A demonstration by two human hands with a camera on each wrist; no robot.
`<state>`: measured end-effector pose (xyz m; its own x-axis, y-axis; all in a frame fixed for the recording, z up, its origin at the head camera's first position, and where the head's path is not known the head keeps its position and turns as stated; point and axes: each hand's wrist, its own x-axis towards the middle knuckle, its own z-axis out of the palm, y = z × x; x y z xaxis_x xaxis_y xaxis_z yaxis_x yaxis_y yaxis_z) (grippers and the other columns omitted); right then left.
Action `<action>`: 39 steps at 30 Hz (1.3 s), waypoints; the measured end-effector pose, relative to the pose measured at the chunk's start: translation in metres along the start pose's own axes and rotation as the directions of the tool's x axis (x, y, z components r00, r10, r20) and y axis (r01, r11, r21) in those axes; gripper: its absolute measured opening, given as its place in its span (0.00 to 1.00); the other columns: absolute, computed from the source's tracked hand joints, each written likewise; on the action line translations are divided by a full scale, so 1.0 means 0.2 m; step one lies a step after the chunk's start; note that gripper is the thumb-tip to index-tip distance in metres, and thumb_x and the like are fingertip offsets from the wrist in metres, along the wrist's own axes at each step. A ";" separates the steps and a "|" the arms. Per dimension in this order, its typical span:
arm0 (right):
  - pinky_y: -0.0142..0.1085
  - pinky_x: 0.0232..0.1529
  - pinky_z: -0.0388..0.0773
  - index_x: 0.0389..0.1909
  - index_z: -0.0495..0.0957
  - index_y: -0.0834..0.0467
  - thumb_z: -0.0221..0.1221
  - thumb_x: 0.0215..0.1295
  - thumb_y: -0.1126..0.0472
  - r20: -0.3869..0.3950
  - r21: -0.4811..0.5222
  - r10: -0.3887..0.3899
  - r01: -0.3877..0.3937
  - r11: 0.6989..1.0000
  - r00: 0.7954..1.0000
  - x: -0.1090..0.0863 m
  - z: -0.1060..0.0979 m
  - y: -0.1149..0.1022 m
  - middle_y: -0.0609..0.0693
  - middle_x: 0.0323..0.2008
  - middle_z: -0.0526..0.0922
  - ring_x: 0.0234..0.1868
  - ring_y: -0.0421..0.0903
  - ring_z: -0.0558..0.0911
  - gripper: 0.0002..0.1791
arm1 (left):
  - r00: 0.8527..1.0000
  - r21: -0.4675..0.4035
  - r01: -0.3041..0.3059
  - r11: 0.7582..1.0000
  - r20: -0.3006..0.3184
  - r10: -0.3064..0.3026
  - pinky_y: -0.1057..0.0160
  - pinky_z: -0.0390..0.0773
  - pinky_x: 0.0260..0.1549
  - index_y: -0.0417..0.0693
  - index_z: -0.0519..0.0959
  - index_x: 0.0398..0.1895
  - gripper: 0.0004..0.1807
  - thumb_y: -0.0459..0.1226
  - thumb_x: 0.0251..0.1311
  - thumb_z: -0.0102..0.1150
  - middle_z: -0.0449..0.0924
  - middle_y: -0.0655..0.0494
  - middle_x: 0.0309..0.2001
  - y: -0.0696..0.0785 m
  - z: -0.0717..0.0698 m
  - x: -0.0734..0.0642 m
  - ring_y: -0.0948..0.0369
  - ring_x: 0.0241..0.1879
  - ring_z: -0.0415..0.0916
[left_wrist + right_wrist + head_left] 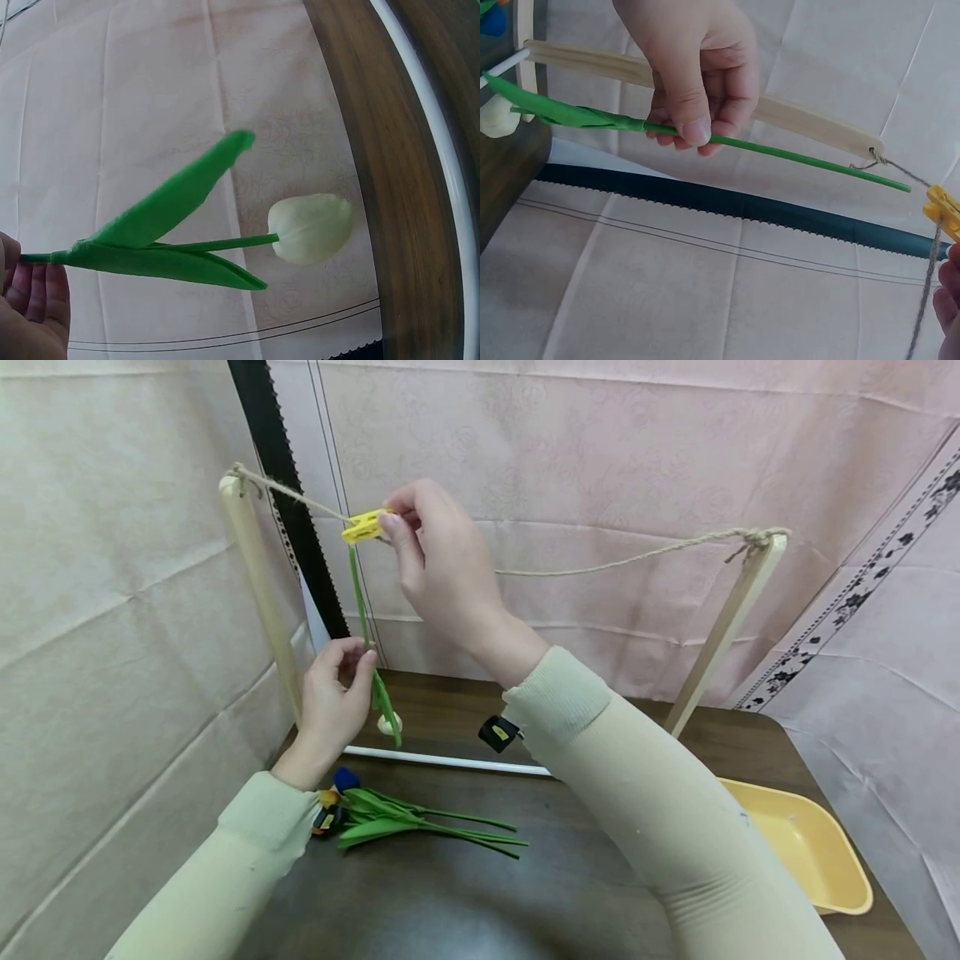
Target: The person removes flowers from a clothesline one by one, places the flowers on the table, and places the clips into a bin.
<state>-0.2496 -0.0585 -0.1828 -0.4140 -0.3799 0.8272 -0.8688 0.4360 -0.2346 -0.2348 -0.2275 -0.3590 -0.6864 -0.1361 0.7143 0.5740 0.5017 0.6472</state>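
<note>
My left hand [337,697] pinches the green stem [358,589] of an artificial tulip, holding it upside down. Its white bloom [311,229] and leaves [172,195] point downward, as the head view shows. Up at the rope [307,502], my right hand [442,556] pinches the tail end of a yellow clothespin [363,526] between thumb and fingers. The clothespin's front sits at the rope. In the right wrist view, the stem's bare tip [906,187] points at the clothespin [943,210], with a small gap between them.
Several tulips [405,827] with blue and orange blooms lie on the dark wooden table [450,893]. The rope sags between two wooden posts, the left post [262,585] and right post [723,643]. A white rod [450,762] runs low between them. A yellow basin [813,852] stands at right.
</note>
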 end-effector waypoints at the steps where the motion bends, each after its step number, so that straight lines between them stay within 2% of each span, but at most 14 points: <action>1: 0.26 0.41 0.69 0.45 0.74 0.65 0.52 0.73 0.62 -0.001 -0.006 0.002 -0.002 1.000 1.000 0.00 0.00 0.00 0.53 0.38 0.77 0.39 0.43 0.75 0.09 | 1.000 0.003 -0.002 1.000 -0.005 0.002 0.72 0.72 0.35 0.37 0.78 0.45 0.09 0.35 0.68 0.56 0.78 0.49 0.39 0.00 0.00 0.00 0.60 0.36 0.73; 8: 0.28 0.39 0.68 0.46 0.73 0.64 0.53 0.72 0.62 0.017 -0.030 -0.006 0.006 1.000 1.000 -0.03 -0.02 0.01 0.53 0.38 0.77 0.39 0.44 0.74 0.09 | 0.999 0.006 -0.035 0.999 -0.039 0.035 0.73 0.73 0.36 0.36 0.78 0.45 0.09 0.31 0.64 0.59 0.78 0.48 0.39 0.01 0.02 -0.01 0.59 0.36 0.74; 12: 0.29 0.40 0.68 0.46 0.73 0.65 0.52 0.73 0.62 0.058 -0.025 -0.011 0.012 1.000 0.998 -0.08 -0.05 0.02 0.53 0.39 0.76 0.39 0.44 0.73 0.10 | 0.999 -0.022 -0.022 1.000 -0.041 0.021 0.73 0.72 0.35 0.37 0.78 0.48 0.11 0.28 0.63 0.59 0.79 0.47 0.40 0.02 0.02 -0.01 0.57 0.37 0.75; 15: 0.31 0.40 0.69 0.45 0.74 0.66 0.52 0.73 0.62 0.070 -0.014 -0.047 0.048 0.999 0.996 -0.15 -0.09 0.04 0.53 0.37 0.76 0.38 0.45 0.72 0.10 | 0.999 -0.025 0.000 1.000 -0.033 -0.001 0.72 0.72 0.35 0.37 0.78 0.49 0.11 0.29 0.64 0.58 0.79 0.47 0.40 0.02 0.02 -0.01 0.57 0.37 0.75; 18: 0.35 0.39 0.70 0.43 0.74 0.67 0.55 0.71 0.64 0.048 0.008 -0.117 0.117 0.993 0.992 -0.25 -0.14 0.08 0.54 0.35 0.77 0.36 0.47 0.73 0.08 | 1.000 -0.006 0.018 1.000 -0.018 -0.018 0.73 0.73 0.36 0.37 0.78 0.49 0.10 0.31 0.65 0.57 0.79 0.49 0.41 0.03 0.02 -0.02 0.59 0.37 0.75; 21: 0.37 0.38 0.71 0.41 0.74 0.67 0.57 0.68 0.67 0.036 0.024 -0.169 0.169 0.985 0.985 -0.36 -0.19 0.13 0.55 0.35 0.77 0.36 0.48 0.74 0.06 | 1.000 0.003 0.009 1.000 0.003 -0.009 0.72 0.73 0.37 0.37 0.78 0.48 0.10 0.31 0.66 0.57 0.79 0.49 0.41 0.03 0.03 -0.03 0.59 0.38 0.75; 23: 0.37 0.38 0.71 0.41 0.74 0.67 0.58 0.67 0.68 0.055 0.013 -0.170 0.170 0.985 0.984 -0.43 -0.23 0.17 0.54 0.35 0.77 0.36 0.47 0.74 0.06 | 1.000 0.009 -0.010 1.000 0.019 0.010 0.72 0.74 0.37 0.37 0.79 0.47 0.10 0.31 0.66 0.57 0.79 0.50 0.41 0.04 0.03 -0.04 0.59 0.38 0.75; 28: 0.38 0.39 0.71 0.42 0.75 0.64 0.60 0.66 0.67 0.145 -0.046 -0.083 0.090 0.995 0.986 -0.61 -0.30 0.28 0.52 0.35 0.77 0.36 0.47 0.75 0.07 | 0.995 0.033 -0.054 0.998 0.091 0.051 0.71 0.73 0.37 0.38 0.79 0.48 0.09 0.31 0.66 0.57 0.78 0.52 0.39 0.06 0.03 -0.06 0.60 0.37 0.74; 32: 0.39 0.40 0.71 0.42 0.75 0.63 0.61 0.65 0.66 0.201 -0.093 0.014 0.005 0.996 0.979 -0.74 -0.34 0.36 0.51 0.35 0.77 0.37 0.47 0.75 0.08 | 0.982 0.066 -0.101 0.993 0.164 0.089 0.69 0.73 0.37 0.39 0.78 0.48 0.10 0.30 0.66 0.56 0.77 0.53 0.40 0.08 0.05 -0.09 0.61 0.38 0.73; 36: 0.38 0.41 0.73 0.42 0.76 0.62 0.61 0.66 0.63 0.244 -0.114 0.106 -0.080 0.990 0.964 -0.86 -0.39 0.43 0.49 0.36 0.77 0.38 0.47 0.75 0.08 | 0.962 0.100 -0.163 0.982 0.236 0.135 0.67 0.73 0.35 0.40 0.79 0.48 0.10 0.29 0.64 0.58 0.78 0.53 0.40 0.10 0.07 -0.12 0.61 0.38 0.73; 39: 0.40 0.43 0.74 0.42 0.76 0.59 0.62 0.65 0.60 0.266 -0.135 0.176 -0.144 0.980 0.948 -0.95 -0.45 0.48 0.47 0.37 0.77 0.40 0.46 0.76 0.09 | 0.937 0.120 -0.210 0.970 0.308 0.165 0.64 0.75 0.36 0.40 0.79 0.49 0.11 0.28 0.64 0.58 0.78 0.53 0.41 0.11 0.08 -0.14 0.61 0.39 0.74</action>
<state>-0.2303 0.1278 -0.3161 -0.6177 -0.5006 0.6066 -0.7554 0.5923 -0.2804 -0.2092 -0.1981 -0.3693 -0.6861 0.2188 0.6939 0.6479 0.6175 0.4459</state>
